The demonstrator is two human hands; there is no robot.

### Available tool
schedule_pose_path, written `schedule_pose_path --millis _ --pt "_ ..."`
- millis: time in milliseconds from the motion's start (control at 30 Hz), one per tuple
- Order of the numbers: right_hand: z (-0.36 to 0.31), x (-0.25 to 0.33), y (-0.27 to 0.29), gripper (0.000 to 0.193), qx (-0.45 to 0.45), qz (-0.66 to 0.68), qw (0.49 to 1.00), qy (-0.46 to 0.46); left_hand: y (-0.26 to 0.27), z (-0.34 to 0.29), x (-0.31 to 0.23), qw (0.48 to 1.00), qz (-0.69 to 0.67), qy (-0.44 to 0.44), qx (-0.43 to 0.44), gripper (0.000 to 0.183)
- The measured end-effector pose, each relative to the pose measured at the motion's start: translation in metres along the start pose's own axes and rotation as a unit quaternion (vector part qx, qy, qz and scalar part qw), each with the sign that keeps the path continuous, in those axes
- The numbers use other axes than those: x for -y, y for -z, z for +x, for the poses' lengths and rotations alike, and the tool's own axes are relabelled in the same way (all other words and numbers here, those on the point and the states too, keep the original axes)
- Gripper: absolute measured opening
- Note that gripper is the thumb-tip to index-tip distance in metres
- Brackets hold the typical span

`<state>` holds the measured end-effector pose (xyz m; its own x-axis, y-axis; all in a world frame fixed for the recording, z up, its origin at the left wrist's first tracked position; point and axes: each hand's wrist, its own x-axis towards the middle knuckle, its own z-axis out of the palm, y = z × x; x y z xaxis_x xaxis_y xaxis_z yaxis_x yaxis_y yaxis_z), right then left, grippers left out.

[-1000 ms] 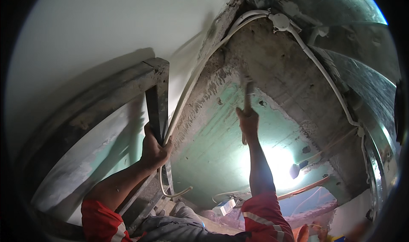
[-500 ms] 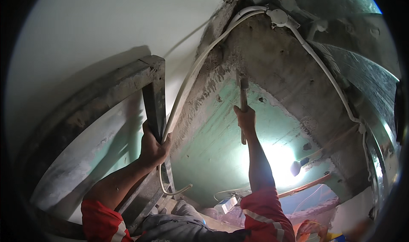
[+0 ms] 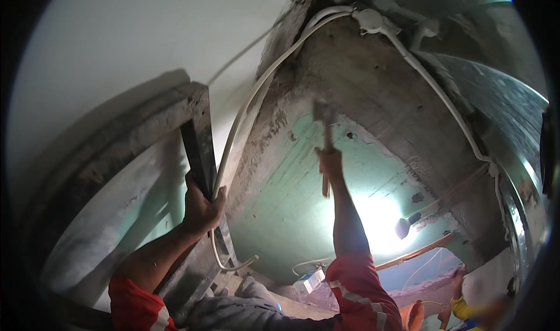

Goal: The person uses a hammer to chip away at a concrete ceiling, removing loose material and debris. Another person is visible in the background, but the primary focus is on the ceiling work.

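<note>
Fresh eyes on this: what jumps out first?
Probably the lamp glaring white on the green wall, lower right of centre. Then the right hand near the middle, holding up a handled tool with a blurred head, and, at left, the left hand gripping a dark metal frame and a pale cable.

No lettering is legible; nor any number.

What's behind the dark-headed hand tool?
Behind the dark-headed, long-handled tool in the right hand, rough grey concrete shows around the blurred head, and a pale green painted surface beside the handle. What tool and hand cover can't be seen.
</note>
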<state>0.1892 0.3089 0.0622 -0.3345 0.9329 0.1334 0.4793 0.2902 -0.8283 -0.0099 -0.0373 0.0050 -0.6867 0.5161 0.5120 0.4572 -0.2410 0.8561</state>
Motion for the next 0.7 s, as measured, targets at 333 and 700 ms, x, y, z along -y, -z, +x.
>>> schedule_pose_path --millis 333,700 --pt "-0.103 0.140 0.021 0.015 -0.207 0.256 0.836 0.440 0.009 -0.003 -0.004 0.999 0.005 -0.018 -0.033 0.050" --pt "-0.033 0.084 0.007 0.039 -0.124 0.051 0.981 0.141 0.006 0.002 -0.010 1.000 -0.003 0.013 0.001 0.056"
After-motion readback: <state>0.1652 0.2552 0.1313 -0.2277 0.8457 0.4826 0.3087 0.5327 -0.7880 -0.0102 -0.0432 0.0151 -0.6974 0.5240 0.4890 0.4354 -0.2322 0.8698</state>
